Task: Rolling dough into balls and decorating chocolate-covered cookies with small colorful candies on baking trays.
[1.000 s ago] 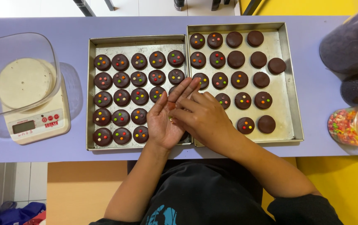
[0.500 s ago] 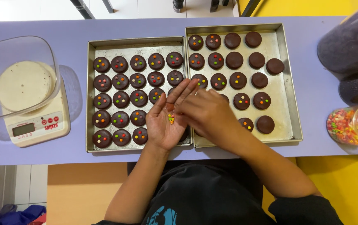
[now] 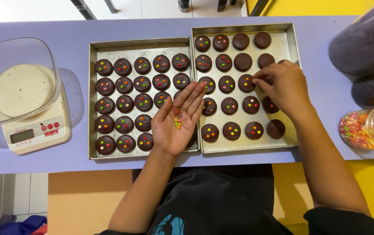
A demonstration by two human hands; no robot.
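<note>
Candy beads, tiny, hard and apt to roll, lie in your flat open left hand; your right hand pinches fingertips together over the right tray's far-right biscuits, so pinch each bead lightly.

The coloured candy pieces form a small cluster of orange, yellow and green bits in the cupped palm of the left hand, which lies palm up, fingers extended, over the seam between the two trays. The right hand is palm down, fingertips pinched, touching a round dark chocolate cookie in the right tray, third row, near the tray's right wall.
</note>
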